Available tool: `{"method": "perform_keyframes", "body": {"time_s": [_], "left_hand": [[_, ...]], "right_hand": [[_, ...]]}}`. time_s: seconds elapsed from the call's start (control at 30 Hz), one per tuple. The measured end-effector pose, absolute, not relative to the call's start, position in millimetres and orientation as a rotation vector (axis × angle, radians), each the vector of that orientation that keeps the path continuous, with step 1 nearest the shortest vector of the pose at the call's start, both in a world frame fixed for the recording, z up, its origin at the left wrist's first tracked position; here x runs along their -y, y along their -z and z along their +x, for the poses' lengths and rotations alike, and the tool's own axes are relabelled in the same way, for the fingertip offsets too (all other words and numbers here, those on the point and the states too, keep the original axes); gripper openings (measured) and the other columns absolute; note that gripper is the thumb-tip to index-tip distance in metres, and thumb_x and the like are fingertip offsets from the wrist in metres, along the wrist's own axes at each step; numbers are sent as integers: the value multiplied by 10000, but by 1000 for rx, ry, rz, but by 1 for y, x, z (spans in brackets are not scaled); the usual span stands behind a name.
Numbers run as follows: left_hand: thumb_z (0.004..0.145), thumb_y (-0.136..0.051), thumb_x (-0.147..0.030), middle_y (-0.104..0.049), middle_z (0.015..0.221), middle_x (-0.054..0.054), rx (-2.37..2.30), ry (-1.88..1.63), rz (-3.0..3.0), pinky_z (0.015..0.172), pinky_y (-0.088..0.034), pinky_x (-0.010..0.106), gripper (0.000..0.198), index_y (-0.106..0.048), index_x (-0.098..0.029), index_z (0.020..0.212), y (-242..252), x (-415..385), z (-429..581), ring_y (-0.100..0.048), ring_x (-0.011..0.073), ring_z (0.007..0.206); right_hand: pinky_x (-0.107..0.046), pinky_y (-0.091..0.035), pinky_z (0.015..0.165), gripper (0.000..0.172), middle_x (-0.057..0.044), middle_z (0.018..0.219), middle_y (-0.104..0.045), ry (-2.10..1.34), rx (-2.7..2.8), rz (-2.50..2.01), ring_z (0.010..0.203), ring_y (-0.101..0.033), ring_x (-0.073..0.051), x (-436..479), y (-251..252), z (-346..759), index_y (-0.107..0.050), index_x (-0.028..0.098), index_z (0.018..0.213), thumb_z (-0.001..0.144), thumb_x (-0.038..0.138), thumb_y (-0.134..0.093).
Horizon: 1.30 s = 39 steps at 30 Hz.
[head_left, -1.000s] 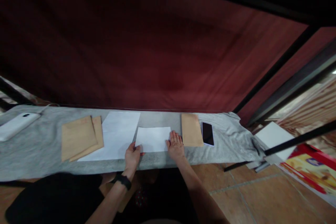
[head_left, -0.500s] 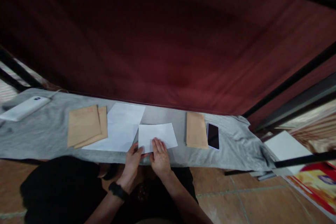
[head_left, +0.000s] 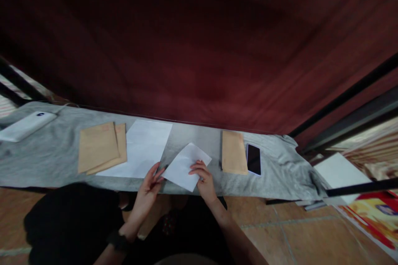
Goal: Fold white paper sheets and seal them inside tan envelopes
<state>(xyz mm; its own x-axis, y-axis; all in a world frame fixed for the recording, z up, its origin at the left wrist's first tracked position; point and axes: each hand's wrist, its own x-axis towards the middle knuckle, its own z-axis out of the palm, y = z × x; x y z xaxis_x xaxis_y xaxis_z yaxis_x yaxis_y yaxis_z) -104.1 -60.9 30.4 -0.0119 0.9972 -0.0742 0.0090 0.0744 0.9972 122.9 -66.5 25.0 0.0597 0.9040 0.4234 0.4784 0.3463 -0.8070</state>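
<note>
A folded white sheet of paper (head_left: 183, 165) lies turned at an angle on the grey cloth (head_left: 49, 157). My right hand (head_left: 202, 178) grips its right corner, thumb underneath and fingers curled on top. My left hand (head_left: 149, 183) has its fingers stretched out, the tips touching the sheet's left corner. A black band sits on my left wrist. A larger flat white sheet (head_left: 139, 147) lies just left of the folded one.
Two overlapping brown envelopes (head_left: 98, 145) lie to the left, one brown envelope (head_left: 234, 152) to the right with a black phone (head_left: 253, 159) beside it. A white power bank (head_left: 23, 125) sits far left. A dark red curtain hangs behind.
The folded sheet has been rotated from square to diagonal. My right hand went from lying flat on it to gripping its right corner. My left hand opened and drew back a little.
</note>
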Motion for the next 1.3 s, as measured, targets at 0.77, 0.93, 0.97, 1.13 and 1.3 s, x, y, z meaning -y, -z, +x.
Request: {"method": "perform_keyframes", "body": {"time_s": [0.77, 0.93, 0.97, 1.13, 1.3], "left_hand": [[888, -563, -432, -752, 1031, 52, -1272, -1046, 1868, 903, -545, 353, 286, -744, -233, 987, -74, 29, -106, -687, 232, 973], [961, -466, -319, -734, 1013, 62, -1232, -924, 2378, 895, -552, 360, 304, -751, -258, 1049, -46, 50, -122, -681, 227, 963], [957, -472, -300, -729, 986, 64, -1244, -886, 2436, 876, -557, 369, 297, -759, -261, 1021, -36, 53, -124, -680, 229, 941], [883, -548, -189, -649, 1323, 105, -1134, -753, 2528, 1008, -523, 443, 398, -687, -249, 1252, -9, 43, -127, -607, 269, 1213], [901, -602, -270, -672, 1340, 64, -956, -666, 2394, 1109, -462, 433, 298, -730, -274, 1171, -17, 9, -123, -587, 240, 1278]], "right_hand": [[-517, -318, 1210, 477, 9, 1341, -676, -345, 1808, -1268, 1398, -477, -205, 60, -24, 155, -746, 342, 1161, 884, 36, -506], [-510, -385, 1175, 547, -31, 1362, -663, -404, 1937, -1357, 1368, -516, -211, 75, -10, 160, -718, 302, 1226, 822, -7, -516], [-501, -383, 1181, 584, -40, 1378, -651, -434, 2002, -1366, 1360, -525, -207, 78, -7, 160, -702, 291, 1256, 796, -20, -519], [-480, -342, 1217, 640, -48, 1428, -611, -528, 2184, -1372, 1340, -546, -204, 85, -4, 164, -645, 266, 1336, 765, -11, -571], [-405, -473, 1107, 400, -23, 1215, -740, -586, 2002, -1368, 1179, -653, -187, 75, -8, 170, -735, 261, 1161, 871, 41, -571]]}}
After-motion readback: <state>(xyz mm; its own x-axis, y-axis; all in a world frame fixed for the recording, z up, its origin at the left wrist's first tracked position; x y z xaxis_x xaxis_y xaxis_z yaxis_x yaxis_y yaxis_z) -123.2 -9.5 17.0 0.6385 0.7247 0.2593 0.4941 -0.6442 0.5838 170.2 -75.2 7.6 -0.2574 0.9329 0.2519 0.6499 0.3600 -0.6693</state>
